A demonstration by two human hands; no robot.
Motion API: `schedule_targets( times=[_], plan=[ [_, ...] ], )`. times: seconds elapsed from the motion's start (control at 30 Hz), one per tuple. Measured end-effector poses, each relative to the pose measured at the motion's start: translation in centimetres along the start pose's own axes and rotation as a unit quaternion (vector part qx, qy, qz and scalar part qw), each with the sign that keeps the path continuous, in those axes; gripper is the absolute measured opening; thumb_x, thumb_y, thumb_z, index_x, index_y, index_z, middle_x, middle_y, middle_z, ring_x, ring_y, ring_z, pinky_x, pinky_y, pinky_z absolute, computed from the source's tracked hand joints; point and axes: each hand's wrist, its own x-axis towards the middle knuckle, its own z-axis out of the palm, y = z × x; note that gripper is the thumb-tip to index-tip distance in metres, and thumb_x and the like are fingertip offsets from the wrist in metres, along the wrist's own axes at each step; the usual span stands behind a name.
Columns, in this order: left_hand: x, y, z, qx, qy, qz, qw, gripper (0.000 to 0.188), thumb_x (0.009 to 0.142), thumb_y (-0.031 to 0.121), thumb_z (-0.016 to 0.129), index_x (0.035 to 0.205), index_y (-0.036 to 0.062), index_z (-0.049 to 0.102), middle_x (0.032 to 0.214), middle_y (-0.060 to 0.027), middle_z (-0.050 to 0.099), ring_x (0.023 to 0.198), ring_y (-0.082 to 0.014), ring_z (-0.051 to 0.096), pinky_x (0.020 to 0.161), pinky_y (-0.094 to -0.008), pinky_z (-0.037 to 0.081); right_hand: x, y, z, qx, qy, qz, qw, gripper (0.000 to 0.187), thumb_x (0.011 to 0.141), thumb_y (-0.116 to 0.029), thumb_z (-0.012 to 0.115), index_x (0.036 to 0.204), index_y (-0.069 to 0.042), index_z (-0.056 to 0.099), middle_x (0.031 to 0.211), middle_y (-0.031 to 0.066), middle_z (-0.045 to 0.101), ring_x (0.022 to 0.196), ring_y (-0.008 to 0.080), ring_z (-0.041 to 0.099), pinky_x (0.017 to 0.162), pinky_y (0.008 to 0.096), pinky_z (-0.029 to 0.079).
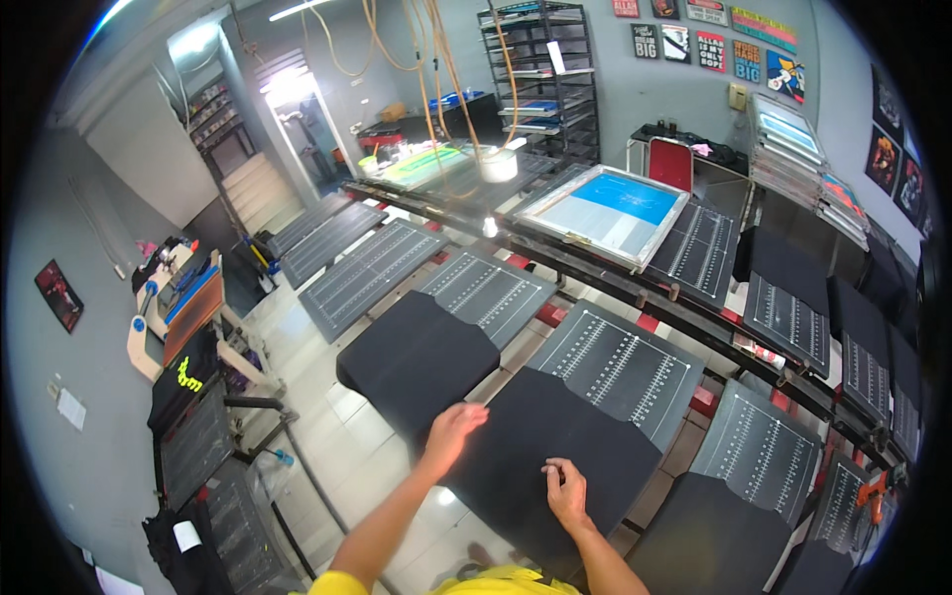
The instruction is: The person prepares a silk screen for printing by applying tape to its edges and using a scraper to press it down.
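A black cloth panel (535, 446), which looks like a shirt piece, lies over the near part of a grey board (630, 362) marked with white scale lines. My left hand (455, 433) is over its left edge, fingers stretched out and nothing in them. Over the middle of the cloth is my right hand (566, 488), its fingers curled in towards the thumb, with nothing visible in them. Whether either hand touches the cloth is hard to tell. A second black panel (416, 352) covers the near part of the board to the left, and a third black panel (709, 535) lies to the right.
Beyond the boards runs a dark rail (585, 253). A framed printing screen (603, 213) with a blue area rests across the far boards. A white pot (498, 165) stands near hanging hoses. An orange-handled tool (873, 494) is at far right. Tiled floor (347, 466) shows between boards.
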Motion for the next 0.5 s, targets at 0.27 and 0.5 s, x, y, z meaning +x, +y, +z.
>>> schedule_targets(
  times=[0.27,0.5],
  plan=[
    [25.1,1.9,7.8,-0.082,-0.206,-0.155,0.963,0.055,0.106,0.043,0.047,0.143,0.0030,0.045,0.137,-0.0175,0.061,0.123,-0.0279,0.063,0.104,-0.0436,0.048,-0.7,0.2,-0.7,-0.040,0.057,0.079,0.994,0.016,0.097,-0.009,0.058,0.109,0.000,0.066,0.093,0.0142,0.074,0.084,0.0254,0.072,0.077,0.0351,0.056],
    [44.7,-0.5,12.0,-0.113,-0.188,-0.191,0.957,0.069,0.102,0.051,0.052,0.149,0.0018,0.038,0.144,-0.0190,0.056,0.127,-0.0362,0.058,0.109,-0.0548,0.042,2.1,0.8,-2.5,0.115,0.165,0.160,0.966,0.023,0.105,-0.012,0.049,0.105,0.006,0.063,0.082,0.0144,0.071,0.072,0.0184,0.069,0.069,0.0315,0.059]
  ],
)
